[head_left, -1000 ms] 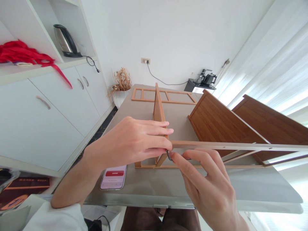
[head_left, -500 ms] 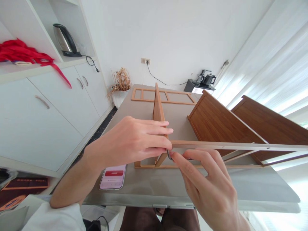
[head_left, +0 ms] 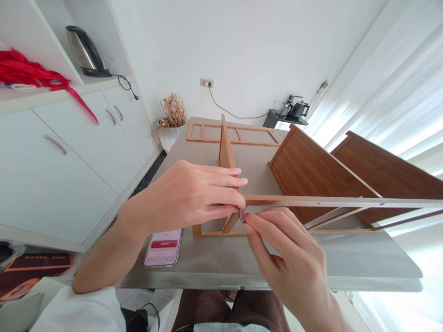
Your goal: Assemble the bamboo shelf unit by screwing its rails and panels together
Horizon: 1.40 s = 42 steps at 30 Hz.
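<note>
A small bent metal hex key (head_left: 240, 215) is pinched between the thumb and forefinger of my right hand (head_left: 294, 251). Its upper end meets the corner where the upright wooden board (head_left: 226, 150) joins a long wooden side frame (head_left: 287, 201). My left hand (head_left: 194, 196) lies across that board's near edge and steadies it, with its fingers over the joint and its thumb out of sight. Any screw under the key is hidden by my left fingertips. Two more brown boards, a nearer panel (head_left: 314, 175) and a farther panel (head_left: 391, 175), rise from the frame on the right.
Beside my left forearm a phone (head_left: 162, 251) lies on the grey table (head_left: 367, 260). A slatted wooden frame (head_left: 204, 132) lies flat at the far end. White cabinets (head_left: 62, 180) with a kettle (head_left: 85, 53) on a shelf stand left. A dried plant (head_left: 172, 113) sits beyond the table.
My right hand has shifted its grip on the hex key, with thumb and forefinger now closer together around it. My left hand keeps its place on the board. The whole view has shifted slightly.
</note>
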Each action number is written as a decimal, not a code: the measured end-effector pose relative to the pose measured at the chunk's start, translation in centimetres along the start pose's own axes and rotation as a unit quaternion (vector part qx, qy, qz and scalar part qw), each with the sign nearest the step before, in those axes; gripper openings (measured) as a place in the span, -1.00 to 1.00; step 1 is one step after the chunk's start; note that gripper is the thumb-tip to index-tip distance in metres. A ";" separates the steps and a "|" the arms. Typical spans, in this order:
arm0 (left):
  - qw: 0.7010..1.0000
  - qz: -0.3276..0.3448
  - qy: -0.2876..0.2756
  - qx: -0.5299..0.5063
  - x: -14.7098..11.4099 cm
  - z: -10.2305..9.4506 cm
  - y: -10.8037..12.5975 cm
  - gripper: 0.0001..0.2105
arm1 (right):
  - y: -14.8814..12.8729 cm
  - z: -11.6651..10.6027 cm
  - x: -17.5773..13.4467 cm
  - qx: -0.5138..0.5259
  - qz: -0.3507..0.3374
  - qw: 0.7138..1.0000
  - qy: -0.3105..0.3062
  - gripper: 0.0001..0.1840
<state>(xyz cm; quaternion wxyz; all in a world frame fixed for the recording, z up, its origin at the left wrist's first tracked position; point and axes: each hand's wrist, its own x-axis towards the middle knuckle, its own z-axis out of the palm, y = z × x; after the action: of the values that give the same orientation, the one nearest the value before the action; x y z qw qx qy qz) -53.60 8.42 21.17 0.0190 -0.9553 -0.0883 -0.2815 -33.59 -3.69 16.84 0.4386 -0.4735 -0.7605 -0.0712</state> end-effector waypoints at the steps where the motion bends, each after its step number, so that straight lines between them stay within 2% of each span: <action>1: 1.000 0.001 0.001 0.001 0.0 0.0 0.0 -0.86 | 0.0 0.2 0.0 0.021 0.011 1.000 -0.010 -0.77; 4: 1.000 0.002 0.006 0.003 0.0 0.0 0.1 -0.84 | 0.0 1.0 -0.2 0.058 0.043 0.997 -0.027 -0.84; 9: 1.000 0.000 0.006 0.006 0.1 0.0 0.1 -0.84 | -0.2 1.8 -0.5 0.089 0.085 0.992 -0.017 -0.90; 16: 1.000 -0.003 0.006 -0.001 0.1 0.0 0.1 -0.85 | -0.5 1.6 -0.6 0.128 0.035 0.991 -0.027 -0.83; 21: 1.000 0.004 0.015 -0.002 0.1 0.1 0.1 -0.87 | 0.7 0.6 -0.8 0.064 -0.006 0.998 0.002 -0.64; 24: 1.000 0.002 0.015 0.000 0.1 0.1 0.1 -0.88 | 1.2 0.2 -0.8 0.016 -0.017 1.000 0.015 -0.61; 28: 1.000 0.000 0.013 0.000 0.0 0.1 0.1 -0.88 | 1.4 0.1 -0.6 0.003 -0.028 1.000 0.006 -0.56; 38: 1.000 -0.006 0.007 -0.005 -0.1 0.0 0.1 -0.86 | 1.0 0.1 -0.5 -0.040 -0.038 0.998 0.016 -0.56; 42: 1.000 -0.004 0.008 -0.004 -0.1 0.0 0.1 -0.86 | 0.8 -0.4 -0.5 -0.071 -0.039 0.997 0.000 -0.55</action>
<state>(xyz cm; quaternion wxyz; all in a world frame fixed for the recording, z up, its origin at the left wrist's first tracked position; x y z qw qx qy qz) -53.62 8.33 21.08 0.0143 -0.9527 -0.0910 -0.2895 -32.69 -3.81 16.44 0.4009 -0.4737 -0.7713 -0.1416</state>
